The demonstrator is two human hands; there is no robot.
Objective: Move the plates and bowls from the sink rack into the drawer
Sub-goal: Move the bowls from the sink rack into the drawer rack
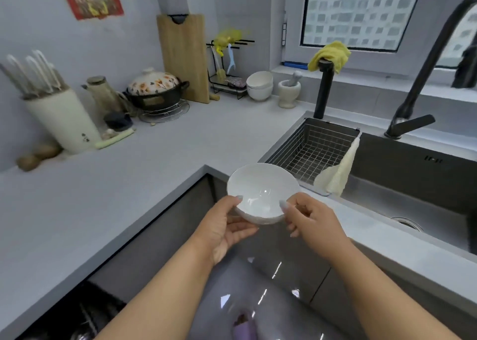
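Both hands grip a glossy white ceramic bowl [262, 193], round and shallow, held just off the corner of the matte grey desk [160, 159]: the left hand [227, 227] pinches its rim at 8 o'clock, the right hand [313, 221] at 4 o'clock. At 2 o'clock from the bowl a steel wire sink rack [313, 151] sits in the dark sink [413, 179], a pale nubbly cloth [340, 171] draped over its edge. The drawer [77, 316] lies at 7 o'clock, dim and blurred.
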